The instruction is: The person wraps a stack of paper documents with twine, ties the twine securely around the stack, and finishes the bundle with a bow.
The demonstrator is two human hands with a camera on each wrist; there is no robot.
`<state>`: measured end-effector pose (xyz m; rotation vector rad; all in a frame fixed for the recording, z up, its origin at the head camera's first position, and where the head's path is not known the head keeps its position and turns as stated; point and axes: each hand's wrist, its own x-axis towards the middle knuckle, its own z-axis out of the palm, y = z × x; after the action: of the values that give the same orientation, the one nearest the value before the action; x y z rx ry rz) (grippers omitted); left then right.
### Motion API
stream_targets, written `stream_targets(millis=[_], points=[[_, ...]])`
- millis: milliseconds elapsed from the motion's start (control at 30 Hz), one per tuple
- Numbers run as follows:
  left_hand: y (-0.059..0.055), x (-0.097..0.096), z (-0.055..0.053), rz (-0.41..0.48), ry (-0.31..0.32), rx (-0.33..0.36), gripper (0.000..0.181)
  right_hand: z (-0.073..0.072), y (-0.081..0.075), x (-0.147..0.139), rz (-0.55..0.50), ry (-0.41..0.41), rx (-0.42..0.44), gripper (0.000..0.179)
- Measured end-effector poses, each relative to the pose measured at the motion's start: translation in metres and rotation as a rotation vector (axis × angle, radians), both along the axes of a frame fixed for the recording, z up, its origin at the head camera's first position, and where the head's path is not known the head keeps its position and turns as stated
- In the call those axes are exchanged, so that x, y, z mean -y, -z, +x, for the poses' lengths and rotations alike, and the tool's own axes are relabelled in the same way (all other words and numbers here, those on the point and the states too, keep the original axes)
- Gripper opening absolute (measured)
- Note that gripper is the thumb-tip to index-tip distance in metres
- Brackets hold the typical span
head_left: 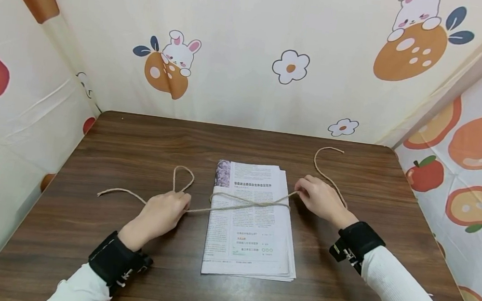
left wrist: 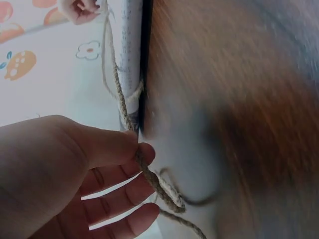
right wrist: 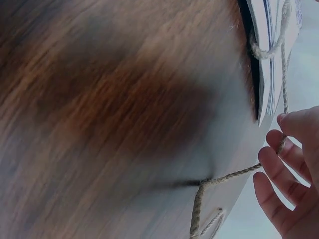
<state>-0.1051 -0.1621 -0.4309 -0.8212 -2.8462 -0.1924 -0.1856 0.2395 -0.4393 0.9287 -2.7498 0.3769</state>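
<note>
A folded stack of newspapers (head_left: pixel 251 243) lies upright to me in the middle of the table. Thin twine (head_left: pixel 228 207) runs around the stack, and its two lengths cross on the top sheet. My left hand (head_left: pixel 163 213) pinches one length between thumb and forefinger, left of the papers; beyond it the twine makes a loop and a loose tail. At the right edge of the stack my right hand (head_left: pixel 317 196) pinches the other length, whose tail curves toward the back. In the right wrist view, the twine (right wrist: pixel 264 54) wraps over the papers' side edge.
The brown wooden table (head_left: pixel 151 137) ends at a patterned curtain (head_left: pixel 239 82) behind it. Printed fabric also hangs along the left and right sides. Black straps with small devices sit on both wrists, the left strap (head_left: pixel 114 259) close over the tabletop.
</note>
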Motion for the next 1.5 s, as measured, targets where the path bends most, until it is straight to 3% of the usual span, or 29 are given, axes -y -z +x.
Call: stream_targets(millis=[333, 667, 933, 1133, 1500], points=[[0.002, 0.009, -0.004, 0.029, -0.044, 0.043, 0.026, -0.002, 0.003, -0.007, 0.01, 0.014, -0.017, 0.008], [0.007, -0.001, -0.006, 0.037, -0.014, -0.029, 0.022, 0.003, 0.004, 0.001, 0.016, 0.038, 0.01, 0.009], [-0.008, -0.032, -0.012, 0.075, 0.054, -0.081, 0.013, 0.006, 0.001, 0.015, 0.005, -0.051, -0.066, 0.013], [-0.011, -0.059, -0.017, 0.036, 0.116, -0.091, 0.008, 0.007, 0.004, 0.024, 0.046, -0.13, -0.082, 0.012], [-0.004, -0.082, -0.024, -0.083, 0.07, -0.046, 0.012, 0.008, 0.008, 0.024, 0.083, -0.144, -0.079, 0.01]])
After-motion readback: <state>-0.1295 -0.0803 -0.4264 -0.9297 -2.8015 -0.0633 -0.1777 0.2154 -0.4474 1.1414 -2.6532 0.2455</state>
